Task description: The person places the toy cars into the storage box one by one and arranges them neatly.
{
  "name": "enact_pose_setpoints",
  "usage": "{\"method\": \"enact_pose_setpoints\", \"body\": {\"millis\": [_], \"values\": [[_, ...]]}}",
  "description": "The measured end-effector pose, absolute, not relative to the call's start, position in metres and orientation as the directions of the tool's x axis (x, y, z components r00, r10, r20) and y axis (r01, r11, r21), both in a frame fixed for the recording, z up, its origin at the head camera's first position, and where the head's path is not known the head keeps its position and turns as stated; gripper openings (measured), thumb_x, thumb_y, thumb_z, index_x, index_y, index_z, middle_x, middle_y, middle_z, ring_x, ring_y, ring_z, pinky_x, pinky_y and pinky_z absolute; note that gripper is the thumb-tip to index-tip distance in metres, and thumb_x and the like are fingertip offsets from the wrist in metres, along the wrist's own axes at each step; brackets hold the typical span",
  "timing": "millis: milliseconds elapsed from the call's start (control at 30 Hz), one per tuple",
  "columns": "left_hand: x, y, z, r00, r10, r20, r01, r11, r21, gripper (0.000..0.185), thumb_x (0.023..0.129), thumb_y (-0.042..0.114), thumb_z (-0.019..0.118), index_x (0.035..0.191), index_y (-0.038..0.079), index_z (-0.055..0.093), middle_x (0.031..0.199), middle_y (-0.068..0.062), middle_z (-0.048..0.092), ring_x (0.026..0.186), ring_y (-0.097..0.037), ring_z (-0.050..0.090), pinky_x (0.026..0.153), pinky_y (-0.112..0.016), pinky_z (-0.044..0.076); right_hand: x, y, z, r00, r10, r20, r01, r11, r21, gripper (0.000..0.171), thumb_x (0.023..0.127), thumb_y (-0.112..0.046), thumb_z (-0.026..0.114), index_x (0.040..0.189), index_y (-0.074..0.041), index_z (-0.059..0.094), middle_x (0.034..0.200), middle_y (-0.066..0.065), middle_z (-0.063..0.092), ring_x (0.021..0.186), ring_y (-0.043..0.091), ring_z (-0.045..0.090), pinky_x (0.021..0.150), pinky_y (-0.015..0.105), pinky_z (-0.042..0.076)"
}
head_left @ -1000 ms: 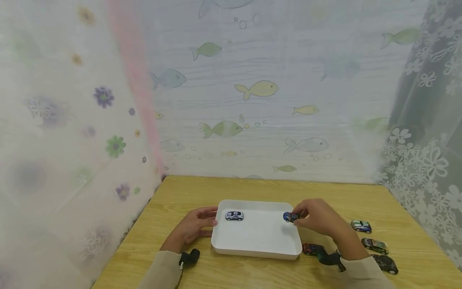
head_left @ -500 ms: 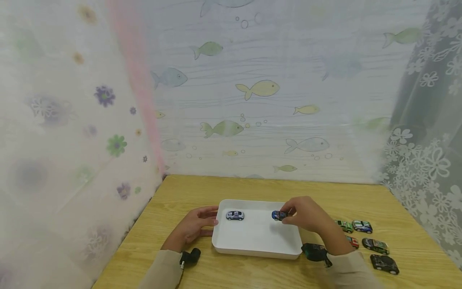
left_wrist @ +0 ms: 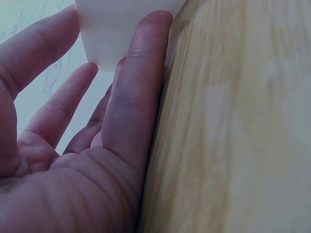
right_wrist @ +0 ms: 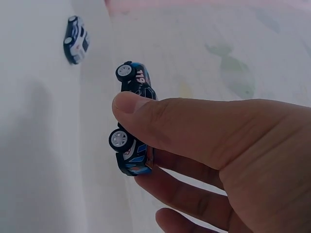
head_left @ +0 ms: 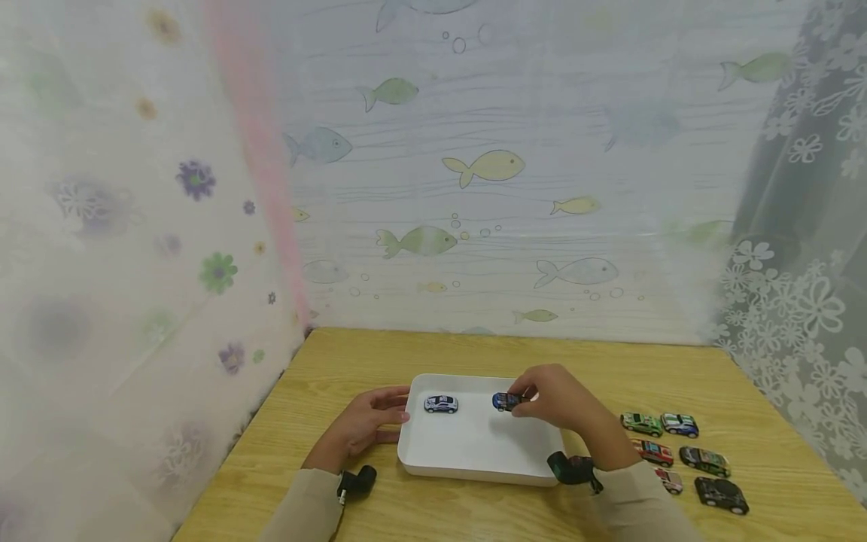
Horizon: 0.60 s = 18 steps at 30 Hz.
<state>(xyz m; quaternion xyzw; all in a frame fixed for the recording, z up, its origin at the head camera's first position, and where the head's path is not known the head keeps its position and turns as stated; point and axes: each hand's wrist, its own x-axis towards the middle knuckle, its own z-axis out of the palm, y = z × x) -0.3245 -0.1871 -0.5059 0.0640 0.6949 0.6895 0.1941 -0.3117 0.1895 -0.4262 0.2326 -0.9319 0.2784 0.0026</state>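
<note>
A white tray (head_left: 474, 461) lies on the wooden table (head_left: 352, 361). Inside it, at the far left, stands a small white toy car (head_left: 441, 404). My right hand (head_left: 523, 402) pinches a blue toy car (head_left: 504, 401) between thumb and fingers, low over the tray's far middle. In the right wrist view the blue car (right_wrist: 139, 83) has its wheels turned to the tray floor (right_wrist: 39, 155), with the white car (right_wrist: 76, 40) beyond; I cannot tell whether the wheels touch. My left hand (head_left: 395, 414) rests with straight fingers (left_wrist: 141, 63) against the tray's left wall (left_wrist: 121, 29).
Several toy cars stand on the table right of the tray: a green one (head_left: 641, 424), a blue-and-white one (head_left: 679, 424), a red one (head_left: 653, 452), a dark one (head_left: 704, 461) and a black one (head_left: 721, 494). Printed curtains close in the back and sides.
My right hand has carried the blue car leftward over the tray, toward the white car. More cars on the right have come out from behind my arm. The left hand has stayed put.
</note>
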Motion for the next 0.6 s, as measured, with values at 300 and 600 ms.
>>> {"method": "enact_pose_setpoints", "body": {"millis": [300,600], "values": [[-0.325,-0.188,-0.506,-0.915,0.360,-0.183,-0.180,0.043,0.983,0.067,0.095,0.011,0.076,0.155,0.011,0.048,0.157,-0.022,0.047,0.126,-0.030,0.063,0.094,-0.049,0.061,-0.317,0.175,-0.429,-0.886,-0.448,0.124,-0.440,0.725,-0.529,0.022,0.079,-0.018,0.091,0.100,-0.017,0.083,0.092,-0.010,0.074,0.085,0.008,0.068,0.074,0.029,0.058],[-0.325,-0.188,-0.504,-0.912,0.368,-0.180,-0.176,0.045,0.983,0.067,0.095,0.011,0.076,0.155,0.009,0.047,0.158,-0.023,0.045,0.126,-0.030,0.063,0.094,-0.049,0.061,-0.321,0.161,-0.430,-0.879,-0.463,0.113,-0.444,0.711,-0.545,0.019,0.080,-0.018,0.090,0.098,-0.020,0.084,0.093,-0.011,0.073,0.084,0.008,0.065,0.072,0.028,0.056]]}}
